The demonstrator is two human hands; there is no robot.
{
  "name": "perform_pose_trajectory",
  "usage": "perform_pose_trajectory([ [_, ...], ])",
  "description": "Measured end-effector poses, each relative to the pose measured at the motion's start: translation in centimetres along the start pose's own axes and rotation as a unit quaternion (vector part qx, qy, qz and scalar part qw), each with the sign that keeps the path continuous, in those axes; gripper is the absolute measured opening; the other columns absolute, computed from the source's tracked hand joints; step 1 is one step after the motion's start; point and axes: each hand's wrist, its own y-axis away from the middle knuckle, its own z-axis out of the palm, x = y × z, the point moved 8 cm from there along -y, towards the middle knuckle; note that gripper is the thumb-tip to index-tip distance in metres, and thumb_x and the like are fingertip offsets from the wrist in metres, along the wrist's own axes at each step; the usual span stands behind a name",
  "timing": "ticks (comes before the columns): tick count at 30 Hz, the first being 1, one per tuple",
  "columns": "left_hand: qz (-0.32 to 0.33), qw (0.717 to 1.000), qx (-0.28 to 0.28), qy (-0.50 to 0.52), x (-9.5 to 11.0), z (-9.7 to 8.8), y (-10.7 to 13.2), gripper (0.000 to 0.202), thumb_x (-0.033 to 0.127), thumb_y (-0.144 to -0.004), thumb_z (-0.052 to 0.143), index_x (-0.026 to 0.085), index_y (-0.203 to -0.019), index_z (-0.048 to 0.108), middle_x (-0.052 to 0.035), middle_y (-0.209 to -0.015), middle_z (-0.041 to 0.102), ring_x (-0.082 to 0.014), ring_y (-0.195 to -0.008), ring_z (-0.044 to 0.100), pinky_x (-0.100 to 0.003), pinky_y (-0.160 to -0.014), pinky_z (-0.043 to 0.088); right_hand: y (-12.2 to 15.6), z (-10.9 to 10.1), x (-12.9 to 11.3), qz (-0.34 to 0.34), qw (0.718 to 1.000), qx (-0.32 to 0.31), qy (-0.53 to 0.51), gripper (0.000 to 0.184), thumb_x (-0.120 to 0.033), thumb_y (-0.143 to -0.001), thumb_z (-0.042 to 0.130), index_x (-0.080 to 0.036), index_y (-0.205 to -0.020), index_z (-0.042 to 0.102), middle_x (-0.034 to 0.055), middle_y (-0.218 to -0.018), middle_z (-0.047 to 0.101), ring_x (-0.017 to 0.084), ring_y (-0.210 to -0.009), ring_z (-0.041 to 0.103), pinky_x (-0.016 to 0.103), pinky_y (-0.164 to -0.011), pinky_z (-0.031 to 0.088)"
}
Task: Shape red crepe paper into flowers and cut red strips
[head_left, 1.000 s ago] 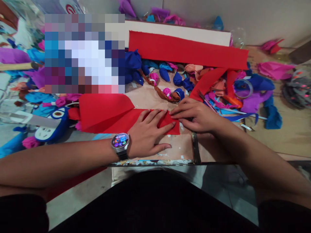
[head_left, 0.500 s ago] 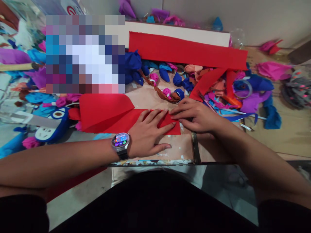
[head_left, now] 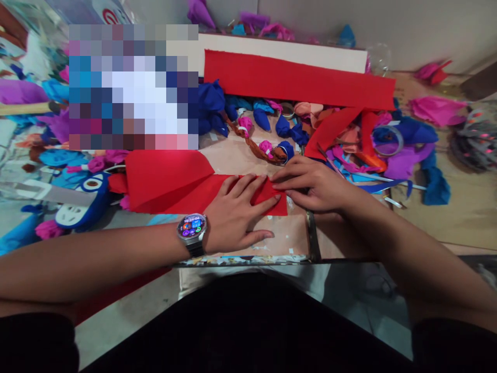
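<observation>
A red sheet of crepe paper (head_left: 171,181), folded into a strip, lies across the work board (head_left: 252,238) in front of me. My left hand (head_left: 238,215), with a wristwatch (head_left: 192,229) on the wrist, lies flat on the strip's right end, fingers stretched out. My right hand (head_left: 314,184) rests at the strip's right tip, its fingers curled and pressing the paper's edge near my left fingertips.
A long red paper strip (head_left: 298,80) lies on a white board at the back. Blue, pink and purple paper twists (head_left: 267,122) crowd the middle. Tape rolls (head_left: 388,140) and paper scraps sit at the right. A blue cartoon figure (head_left: 81,207) lies at the left.
</observation>
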Motion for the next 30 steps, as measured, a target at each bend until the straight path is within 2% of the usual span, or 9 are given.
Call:
perform_pose_trajectory([
  [12,0.003,1.000,0.002,0.000,0.02,0.03,-0.06,0.078,0.073,-0.096,0.060,0.032,-0.161,0.054,-0.0158,-0.173,0.038,-0.0461,-0.156,0.034,-0.067,-0.126,0.026,-0.05,0.14,-0.18,0.003,1.000,-0.019,0.012,0.047,-0.012,-0.089,0.063,-0.029,-0.130,0.080,0.0040,-0.132,0.079,0.029,-0.121,0.065,0.052,-0.105,0.057],
  [21,0.003,1.000,0.004,0.003,0.08,0.00,-0.07,0.080,0.075,-0.095,0.061,0.032,-0.162,0.053,-0.0157,-0.172,0.040,-0.0463,-0.155,0.035,-0.067,-0.125,0.027,-0.08,-0.19,0.05,0.036,0.998,0.002,0.052,0.047,-0.014,-0.091,0.064,-0.028,-0.133,0.078,0.0042,-0.131,0.081,0.031,-0.118,0.066,0.052,-0.102,0.058],
  [25,0.004,1.000,0.010,0.006,0.08,-0.14,-0.05,0.078,0.074,-0.094,0.063,0.032,-0.160,0.056,-0.0152,-0.172,0.041,-0.0467,-0.155,0.035,-0.067,-0.125,0.028,-0.04,-0.25,-0.30,0.018,0.999,0.009,0.027,0.051,-0.014,-0.090,0.064,-0.031,-0.136,0.077,0.0038,-0.133,0.080,0.030,-0.120,0.067,0.053,-0.104,0.058],
  [30,0.007,1.000,0.010,0.005,0.09,-0.10,-0.03,0.080,0.075,-0.093,0.063,0.031,-0.160,0.055,-0.0159,-0.172,0.040,-0.0471,-0.156,0.035,-0.067,-0.125,0.028,-0.06,-0.01,-0.49,0.001,1.000,-0.008,0.006,0.049,-0.014,-0.087,0.065,-0.032,-0.131,0.080,0.0022,-0.127,0.082,0.029,-0.119,0.068,0.051,-0.105,0.058],
])
